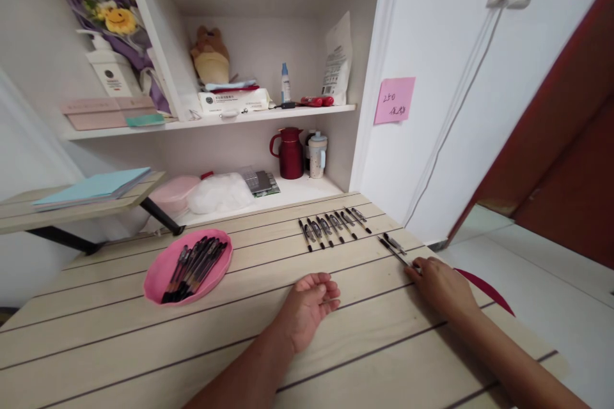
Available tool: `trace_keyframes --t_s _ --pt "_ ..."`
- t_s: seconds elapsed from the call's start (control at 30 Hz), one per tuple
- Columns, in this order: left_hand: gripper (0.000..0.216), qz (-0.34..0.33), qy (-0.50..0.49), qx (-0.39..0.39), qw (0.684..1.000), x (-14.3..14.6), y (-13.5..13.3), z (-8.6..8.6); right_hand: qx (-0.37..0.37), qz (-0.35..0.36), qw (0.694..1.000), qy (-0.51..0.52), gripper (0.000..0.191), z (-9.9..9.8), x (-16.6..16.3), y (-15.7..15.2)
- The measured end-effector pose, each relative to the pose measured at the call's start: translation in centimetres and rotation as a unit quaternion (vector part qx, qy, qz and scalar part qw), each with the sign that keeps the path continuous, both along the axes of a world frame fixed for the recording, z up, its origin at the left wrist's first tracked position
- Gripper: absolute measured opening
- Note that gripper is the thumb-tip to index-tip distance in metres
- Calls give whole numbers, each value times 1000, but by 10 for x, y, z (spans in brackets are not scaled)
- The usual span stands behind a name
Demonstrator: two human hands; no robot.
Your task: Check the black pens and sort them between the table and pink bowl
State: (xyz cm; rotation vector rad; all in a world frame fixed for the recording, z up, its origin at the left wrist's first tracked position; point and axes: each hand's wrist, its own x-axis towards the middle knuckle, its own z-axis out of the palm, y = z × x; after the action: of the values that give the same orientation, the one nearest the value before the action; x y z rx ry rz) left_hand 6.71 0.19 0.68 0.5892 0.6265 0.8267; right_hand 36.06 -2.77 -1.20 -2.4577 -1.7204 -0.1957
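Note:
My right hand (441, 287) rests near the table's right edge, fingers closed on the end of a black pen (394, 249) that lies on the wood. My left hand (309, 307) lies palm up in the middle of the table (119, 345), fingers loosely curled, holding nothing. A row of several black pens (333, 228) lies side by side just beyond both hands. At the left a pink plate (160, 281) holds several more black pens (194, 261).
White shelves stand behind the table with a red jug (290, 153), a white cup (317, 154), a plush bear (210, 54) and boxes. A pink note (394, 100) sticks to the wall. A small side desk (77, 204) with blue sheets is at left. A red door (566, 160) is at right.

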Motion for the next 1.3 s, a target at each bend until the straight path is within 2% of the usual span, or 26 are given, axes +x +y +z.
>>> trace_keyframes --t_s 0.2,0.4,0.53,0.63,0.67,0.7,0.73,0.77,0.83,0.87,0.9,0.97,1.0,1.07,1.2,1.3 --pt "23 -5 1 0 1000 0 1 0 12 -20 1000 16 27 1 -2 0" --pt "25 -2 7 4 1000 0 -1 1 32 -35 999 19 29 10 -9 -11" --pt "25 -23 68 35 997 -3 4 11 39 18 998 52 22 19 -44 -23" --pt "25 -25 177 131 975 -21 21 32 5 102 991 91 20 21 -87 -30" --pt "25 -17 230 182 956 -32 28 41 -4 128 987 97 19 21 -101 -31" --pt "25 6 299 243 923 -47 37 51 -8 146 984 100 19 21 -113 -32" --pt "24 40 377 307 873 -65 45 60 -10 163 981 102 18 20 -123 -32" --pt "24 71 457 367 807 -84 54 68 -11 177 979 102 18 20 -131 -32" --pt "27 103 614 441 647 -127 68 81 -10 192 976 99 16 19 -140 -29" --pt "28 117 685 443 567 -148 73 84 -10 196 976 98 16 18 -141 -26" --pt "29 105 744 429 501 -167 78 86 -11 198 975 98 15 18 -142 -24" --pt "30 49 832 365 416 -196 82 84 -14 196 975 100 15 17 -141 -19" --pt "32 25 858 334 390 -205 83 82 -16 194 976 101 15 16 -141 -17" --pt "37 -8 885 287 367 -214 82 77 -17 188 977 102 15 14 -140 -15" --pt "37 -1 891 274 362 -208 77 69 -6 193 977 95 15 9 -140 -16" --pt "31 13 887 275 371 -204 75 69 8 195 976 93 15 6 -140 -18"
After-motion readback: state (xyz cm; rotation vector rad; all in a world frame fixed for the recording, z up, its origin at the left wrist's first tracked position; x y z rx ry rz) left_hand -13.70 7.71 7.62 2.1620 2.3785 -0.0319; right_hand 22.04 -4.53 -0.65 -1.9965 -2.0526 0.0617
